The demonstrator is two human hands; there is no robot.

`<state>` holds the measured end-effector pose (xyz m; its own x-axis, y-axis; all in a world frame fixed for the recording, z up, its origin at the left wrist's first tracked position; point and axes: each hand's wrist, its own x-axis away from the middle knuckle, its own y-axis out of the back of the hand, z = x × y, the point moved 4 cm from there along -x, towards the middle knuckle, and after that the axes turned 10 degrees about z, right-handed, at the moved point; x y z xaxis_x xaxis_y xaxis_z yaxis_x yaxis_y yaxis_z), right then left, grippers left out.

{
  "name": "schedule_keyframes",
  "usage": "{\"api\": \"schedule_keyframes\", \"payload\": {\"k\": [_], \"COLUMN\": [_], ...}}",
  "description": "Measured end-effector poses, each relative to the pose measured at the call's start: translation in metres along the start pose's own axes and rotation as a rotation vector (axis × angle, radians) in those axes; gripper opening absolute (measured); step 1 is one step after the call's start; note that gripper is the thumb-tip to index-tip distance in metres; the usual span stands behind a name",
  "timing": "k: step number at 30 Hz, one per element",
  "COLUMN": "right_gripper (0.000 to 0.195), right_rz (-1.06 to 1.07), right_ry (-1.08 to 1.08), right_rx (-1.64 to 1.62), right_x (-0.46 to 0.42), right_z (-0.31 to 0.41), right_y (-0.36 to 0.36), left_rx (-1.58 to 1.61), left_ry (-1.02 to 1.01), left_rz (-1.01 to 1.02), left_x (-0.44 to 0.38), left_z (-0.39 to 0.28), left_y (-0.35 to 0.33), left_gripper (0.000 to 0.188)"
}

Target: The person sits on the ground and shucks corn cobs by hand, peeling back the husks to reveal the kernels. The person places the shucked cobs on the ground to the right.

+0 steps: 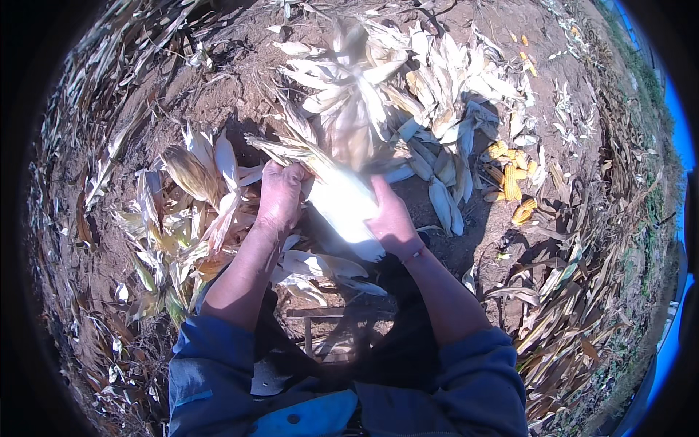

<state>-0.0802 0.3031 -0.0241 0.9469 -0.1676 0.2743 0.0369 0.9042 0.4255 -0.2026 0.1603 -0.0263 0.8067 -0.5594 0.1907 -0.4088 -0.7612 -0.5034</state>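
Note:
In front of my knees, my left hand (pixel 279 194) is closed around the narrow, stringy end of a pale corn husk (pixel 341 205). My right hand (pixel 394 223) grips the other side of it, thumb on top. Sunlight washes out the husk's surface, so whether an ear of corn is inside cannot be made out. Loose white husks (pixel 322 267) lie just below it, between my legs. A heap of unhusked ears and husks (pixel 185 218) rests beside my left forearm.
Stripped husks (pixel 448 93) are piled ahead and to the right. Several yellow corn cobs (pixel 510 180) lie on the bare soil at the right. Dry stalks (pixel 573 306) line the right side. A low wooden frame (pixel 317 314) stands between my legs.

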Motion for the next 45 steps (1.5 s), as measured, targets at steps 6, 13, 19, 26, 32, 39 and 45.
{"api": "schedule_keyframes", "payload": {"k": [6, 13, 19, 26, 32, 39, 45], "right_gripper": [0.071, 0.04, 0.026, 0.016, 0.012, 0.011, 0.023], "right_rz": [0.212, -0.112, -0.138, -0.168, -0.208, -0.409, -0.378], "right_ry": [0.169, 0.047, 0.085, 0.195, 0.376, 0.508, -0.059], "right_rx": [-0.078, -0.419, 0.256, 0.39, 0.494, 0.467, -0.283], "right_x": [-0.002, 0.003, -0.007, -0.004, 0.002, 0.007, -0.028], "right_z": [-0.01, 0.03, 0.037, 0.035, 0.043, 0.068, -0.005], "right_y": [0.028, 0.043, 0.024, 0.011, 0.009, 0.0, 0.031], "left_rx": [-0.562, -1.309, -1.355, -1.348, -1.322, -0.74, 0.157], "left_ry": [0.009, -0.103, -0.103, -0.022, 0.024, 0.135, 0.144], "left_rz": [0.027, 0.152, 0.474, 0.438, 0.457, 0.139, 0.081], "left_x": [-0.01, 0.004, 0.016, 0.019, 0.015, -0.025, -0.008], "left_z": [-0.002, -0.017, -0.007, -0.007, -0.012, 0.069, 0.021], "left_y": [0.004, -0.031, -0.05, -0.05, -0.049, 0.006, -0.043], "left_gripper": [0.017, 0.027, 0.029, 0.026, 0.026, 0.023, 0.021]}}
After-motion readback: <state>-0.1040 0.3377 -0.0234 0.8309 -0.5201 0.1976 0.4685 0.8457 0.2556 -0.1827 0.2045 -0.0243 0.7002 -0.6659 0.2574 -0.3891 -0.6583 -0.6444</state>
